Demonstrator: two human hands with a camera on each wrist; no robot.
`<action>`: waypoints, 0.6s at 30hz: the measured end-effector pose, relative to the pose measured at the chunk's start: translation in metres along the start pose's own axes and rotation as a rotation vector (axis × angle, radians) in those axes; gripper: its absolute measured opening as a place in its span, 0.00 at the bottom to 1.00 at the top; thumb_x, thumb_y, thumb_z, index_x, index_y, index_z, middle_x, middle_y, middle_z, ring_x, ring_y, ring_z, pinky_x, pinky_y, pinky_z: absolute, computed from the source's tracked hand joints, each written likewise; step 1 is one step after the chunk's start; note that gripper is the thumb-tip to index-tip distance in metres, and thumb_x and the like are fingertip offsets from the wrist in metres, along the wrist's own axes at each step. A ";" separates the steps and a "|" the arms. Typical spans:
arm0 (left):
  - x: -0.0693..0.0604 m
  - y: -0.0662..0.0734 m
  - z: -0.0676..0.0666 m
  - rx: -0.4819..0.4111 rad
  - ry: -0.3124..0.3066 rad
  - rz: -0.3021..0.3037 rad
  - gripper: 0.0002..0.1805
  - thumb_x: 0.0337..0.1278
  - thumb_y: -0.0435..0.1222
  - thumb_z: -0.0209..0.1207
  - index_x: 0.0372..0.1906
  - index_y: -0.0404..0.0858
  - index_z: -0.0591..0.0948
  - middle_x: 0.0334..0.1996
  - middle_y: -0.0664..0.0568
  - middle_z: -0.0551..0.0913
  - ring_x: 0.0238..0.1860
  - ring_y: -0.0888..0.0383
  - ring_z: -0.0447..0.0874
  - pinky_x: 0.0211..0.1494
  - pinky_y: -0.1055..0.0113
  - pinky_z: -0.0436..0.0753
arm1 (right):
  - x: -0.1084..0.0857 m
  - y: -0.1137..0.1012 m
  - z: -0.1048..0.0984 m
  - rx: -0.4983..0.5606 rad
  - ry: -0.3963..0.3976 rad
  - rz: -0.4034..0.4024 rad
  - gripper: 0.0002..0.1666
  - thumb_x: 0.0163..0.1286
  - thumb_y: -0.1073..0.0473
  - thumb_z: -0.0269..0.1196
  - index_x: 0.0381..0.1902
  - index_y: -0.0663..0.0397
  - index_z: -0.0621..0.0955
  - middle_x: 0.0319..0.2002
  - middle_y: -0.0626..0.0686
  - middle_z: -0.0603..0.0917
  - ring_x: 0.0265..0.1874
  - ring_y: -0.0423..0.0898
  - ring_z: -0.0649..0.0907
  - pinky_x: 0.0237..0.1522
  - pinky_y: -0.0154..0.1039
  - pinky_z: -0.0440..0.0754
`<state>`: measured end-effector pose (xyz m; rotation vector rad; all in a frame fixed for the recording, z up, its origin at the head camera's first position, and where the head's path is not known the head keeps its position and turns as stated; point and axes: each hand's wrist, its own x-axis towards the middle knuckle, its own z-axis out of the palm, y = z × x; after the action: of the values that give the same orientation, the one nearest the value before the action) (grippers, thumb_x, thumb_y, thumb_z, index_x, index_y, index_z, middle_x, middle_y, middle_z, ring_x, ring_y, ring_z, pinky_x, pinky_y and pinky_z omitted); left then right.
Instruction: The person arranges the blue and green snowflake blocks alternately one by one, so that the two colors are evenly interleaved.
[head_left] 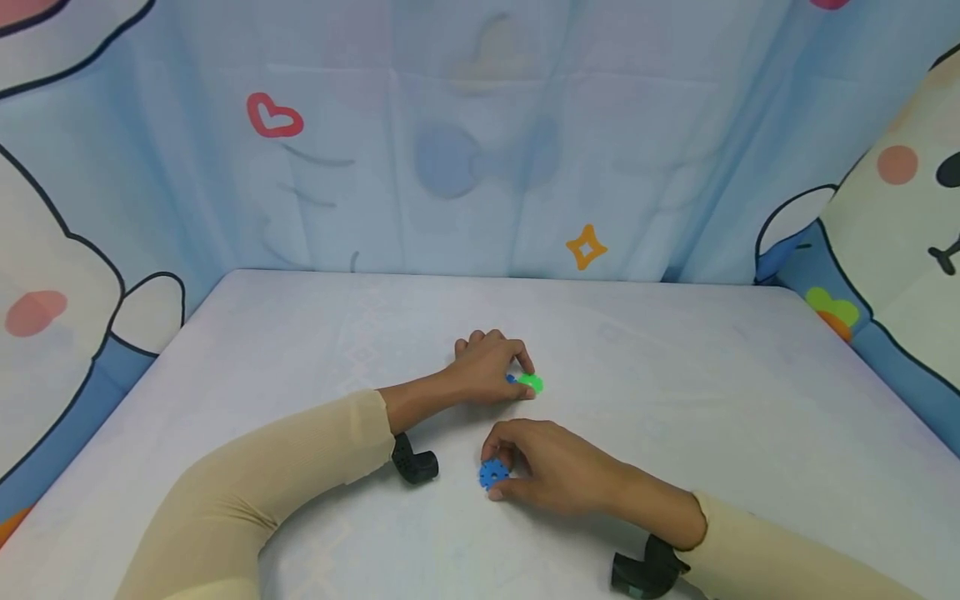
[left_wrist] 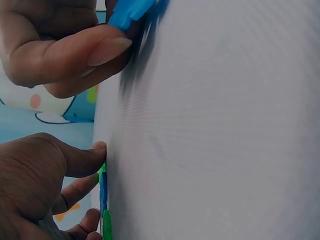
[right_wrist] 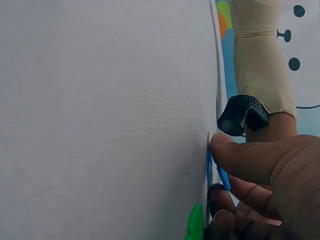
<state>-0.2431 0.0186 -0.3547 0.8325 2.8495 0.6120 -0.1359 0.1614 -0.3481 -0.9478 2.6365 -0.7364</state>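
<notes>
In the head view, my left hand (head_left: 487, 367) rests low over the table, thumb and forefinger on the edges of a bright green disc (head_left: 532, 382). A small blue piece (head_left: 512, 379) shows beside the disc, partly under the hand. Seen edge-on in the left wrist view, green and blue pieces (left_wrist: 103, 192) lie in a row against the table by the left fingers; whether they are joined I cannot tell. Nearer the front, my right hand (head_left: 558, 467) pinches a blue notched disc (head_left: 494, 474) between thumb and fingers, tilted up from the cloth.
A white cloth covers the table (head_left: 720, 400). Behind it hangs a light blue curtain (head_left: 322, 208) with cartoon prints. Black wrist cameras sit under both forearms, one at the left wrist (head_left: 414, 461) and one at the right (head_left: 647, 570).
</notes>
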 end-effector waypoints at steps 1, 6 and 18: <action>0.000 0.000 0.000 -0.002 0.001 -0.001 0.17 0.54 0.54 0.67 0.47 0.55 0.83 0.52 0.52 0.78 0.54 0.52 0.70 0.53 0.54 0.65 | -0.001 0.000 -0.001 0.004 -0.002 0.000 0.15 0.61 0.49 0.72 0.43 0.41 0.79 0.33 0.37 0.77 0.30 0.34 0.74 0.34 0.30 0.73; 0.000 0.000 0.000 -0.010 0.003 -0.002 0.17 0.54 0.53 0.68 0.47 0.54 0.83 0.51 0.52 0.78 0.54 0.51 0.70 0.53 0.53 0.65 | -0.004 0.001 -0.004 0.022 -0.021 0.005 0.16 0.60 0.48 0.72 0.44 0.41 0.80 0.31 0.38 0.77 0.28 0.34 0.73 0.33 0.30 0.73; 0.000 0.001 0.000 -0.002 0.001 -0.017 0.18 0.54 0.53 0.67 0.48 0.53 0.83 0.51 0.51 0.78 0.55 0.50 0.70 0.53 0.53 0.65 | -0.008 0.003 -0.005 0.074 -0.041 0.006 0.19 0.56 0.49 0.75 0.44 0.40 0.81 0.30 0.38 0.78 0.25 0.33 0.72 0.31 0.29 0.73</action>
<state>-0.2425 0.0200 -0.3545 0.8070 2.8533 0.6126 -0.1335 0.1706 -0.3448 -0.9247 2.5571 -0.7986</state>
